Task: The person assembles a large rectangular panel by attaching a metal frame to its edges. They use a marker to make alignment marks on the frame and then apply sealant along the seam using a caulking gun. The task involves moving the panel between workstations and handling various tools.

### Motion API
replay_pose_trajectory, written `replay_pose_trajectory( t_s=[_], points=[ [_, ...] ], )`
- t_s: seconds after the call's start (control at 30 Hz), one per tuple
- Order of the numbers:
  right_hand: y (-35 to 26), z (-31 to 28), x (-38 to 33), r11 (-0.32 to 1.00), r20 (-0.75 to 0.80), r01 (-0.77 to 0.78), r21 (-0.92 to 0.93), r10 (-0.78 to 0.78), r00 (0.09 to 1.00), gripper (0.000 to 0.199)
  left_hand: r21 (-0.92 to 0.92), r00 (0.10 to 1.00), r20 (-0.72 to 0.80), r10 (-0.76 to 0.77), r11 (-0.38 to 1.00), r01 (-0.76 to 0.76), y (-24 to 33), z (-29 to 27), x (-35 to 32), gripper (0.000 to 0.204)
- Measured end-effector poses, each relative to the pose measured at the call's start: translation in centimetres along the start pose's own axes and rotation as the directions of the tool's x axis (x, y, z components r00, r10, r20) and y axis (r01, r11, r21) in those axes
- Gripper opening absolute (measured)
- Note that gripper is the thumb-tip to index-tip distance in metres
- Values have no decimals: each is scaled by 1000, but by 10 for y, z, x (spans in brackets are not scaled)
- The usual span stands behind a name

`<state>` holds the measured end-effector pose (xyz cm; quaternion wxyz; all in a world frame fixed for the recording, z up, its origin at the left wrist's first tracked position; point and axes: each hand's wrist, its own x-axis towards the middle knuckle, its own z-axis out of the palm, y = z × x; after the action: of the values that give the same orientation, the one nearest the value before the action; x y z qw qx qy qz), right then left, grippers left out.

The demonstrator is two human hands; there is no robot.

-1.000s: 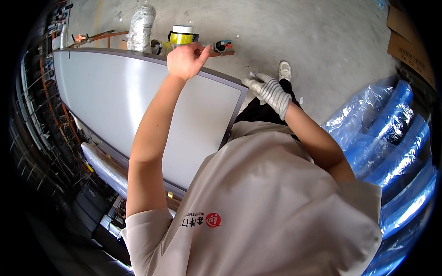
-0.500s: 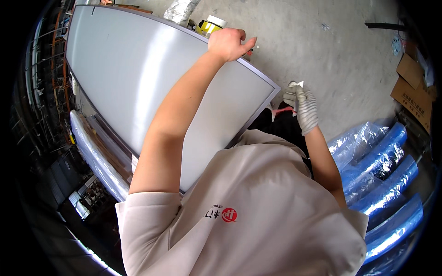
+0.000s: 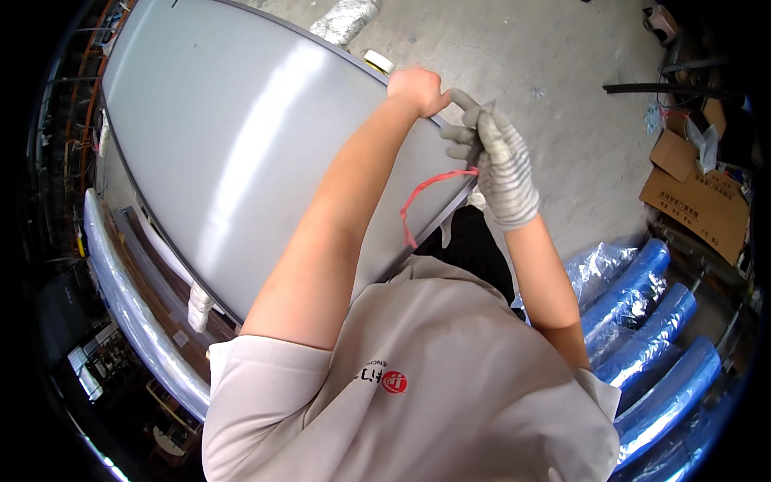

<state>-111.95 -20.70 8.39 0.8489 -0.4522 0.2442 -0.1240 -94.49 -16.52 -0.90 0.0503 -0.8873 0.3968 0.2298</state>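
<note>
A large grey flat panel [image 3: 321, 136] with a dark frame lies in front of me, a bright band of light reflected down it. My bare left hand [image 3: 418, 91] is closed at its far right edge, the fingertips hidden over the rim. Close beside it, above the panel's near right corner, is my right hand [image 3: 506, 161] in a grey-and-white striped glove. Its fingers are closed round a slim dark knife-like tool [image 3: 475, 154], mostly hidden, with a pointed grey tip by the thumb. A red string [image 3: 418, 193] hangs from this hand over the panel.
A white-topped roll [image 3: 378, 61] and a foil-like wrapped bundle [image 3: 344, 22] are beyond the far edge. Blue film-wrapped lengths [image 3: 642, 337] lie at my right, below an opened cardboard box [image 3: 695, 197]. Long plastic-wrapped pieces [image 3: 132, 305] lie left of the panel.
My right hand has moved up and left from beside the corner to near my left hand, bringing the red string over the panel. My left hand stays at the edge; the view has shifted.
</note>
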Motion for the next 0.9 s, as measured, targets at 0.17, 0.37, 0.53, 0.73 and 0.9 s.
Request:
replay_pose_trajectory(
  t_s=[0.17, 0.37, 0.53, 0.73, 0.9],
  points=[
    [21, -23, -14, 959, 84, -212, -190, 231, 969, 34, -50, 998, -20, 51, 997, -52, 0, 0, -3, 40],
    [68, -14, -4, 868, 181, -326, -374, 413, 892, 35, -401, 684, -728, 49, 778, -483, -43, 12, -31, 10],
    [49, -10, 34, 835, 405, -205, -511, 444, 800, 44, -387, 660, -742, -118, 879, -278, -94, 15, -84, 15],
    [44, -31, 157, 890, 339, -168, -424, 328, 882, 21, -403, 782, -597, -181, 910, -98, -69, 28, -111, 37],
    [115, -25, 273, 741, 419, -11, -671, 391, 819, 42, -398, 835, -503, -222, 918, 5, -37, 29, -80, 61]
  ],
)
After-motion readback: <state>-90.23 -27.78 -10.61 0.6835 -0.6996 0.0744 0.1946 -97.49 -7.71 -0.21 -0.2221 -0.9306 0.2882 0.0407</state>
